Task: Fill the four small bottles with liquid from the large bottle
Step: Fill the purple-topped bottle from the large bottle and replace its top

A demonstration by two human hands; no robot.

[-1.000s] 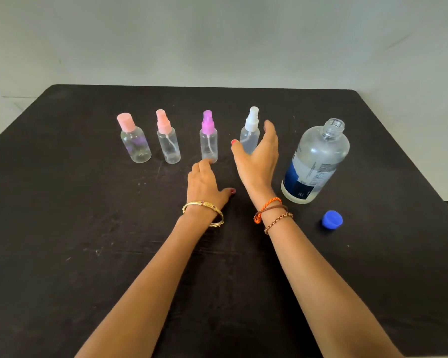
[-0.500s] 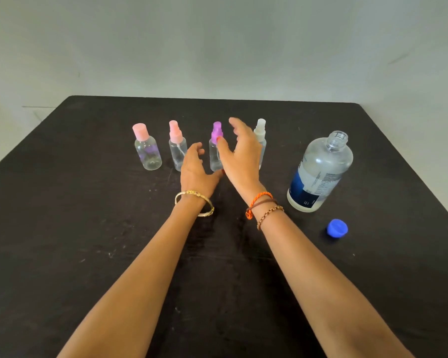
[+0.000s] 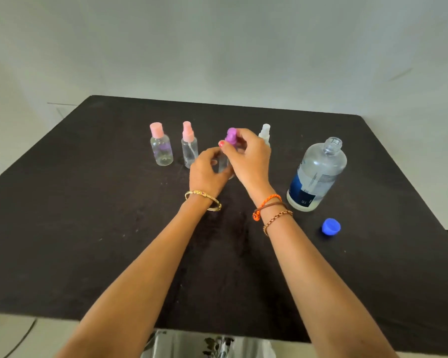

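Note:
Several small clear bottles stand in a row on the black table [image 3: 88,228]. From the left: a pink-capped bottle [image 3: 161,148], a pink spray bottle [image 3: 189,147], a purple spray bottle [image 3: 224,161] and a white spray bottle [image 3: 265,133], partly hidden behind my right hand. My left hand [image 3: 208,171] grips the purple bottle's clear body. My right hand [image 3: 248,156] pinches its purple spray top [image 3: 231,135]. The large clear bottle [image 3: 317,174] with a dark blue label stands uncapped to the right, partly filled.
A blue cap [image 3: 331,226] lies on the table in front of the large bottle. A pale wall rises behind the table. The table's near edge shows at the bottom, with light fabric below it.
Both hands have moved forward from in front of the bottles. The left hand closed on the purple bottle's body, and the right hand shifted left from beside the white bottle onto the purple top.

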